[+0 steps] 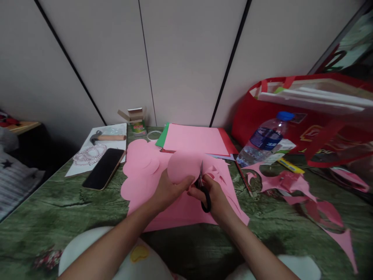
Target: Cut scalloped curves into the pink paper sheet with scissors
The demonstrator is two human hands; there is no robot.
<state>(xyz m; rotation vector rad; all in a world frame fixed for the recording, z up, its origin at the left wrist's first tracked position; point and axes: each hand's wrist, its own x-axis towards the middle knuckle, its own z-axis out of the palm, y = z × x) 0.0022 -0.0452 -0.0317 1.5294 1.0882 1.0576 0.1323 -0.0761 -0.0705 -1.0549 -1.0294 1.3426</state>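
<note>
A round piece of pink paper (pixel 184 165) is pinched in my left hand (pixel 170 188), thumb on top near its lower edge. My right hand (pixel 214 192) grips a pair of scissors (pixel 206 200) by the black handles. The blades point up and away, along the right edge of the round paper. Both hands are over a large pink sheet (pixel 175 216) lying on the table. Several cut pink circles (pixel 139 167) lie on its left side. Small curved offcuts (pixel 214 171) rest just right of the blades.
A phone (pixel 105 168), a hammer (pixel 110 137) and a beaded string (pixel 89 154) are at left. Coloured paper sheets (pixel 195 138) lie behind. To the right are a water bottle (pixel 264 140), a pencil (pixel 244 179), a red bag (pixel 244 112) and pink scraps (pixel 326 214).
</note>
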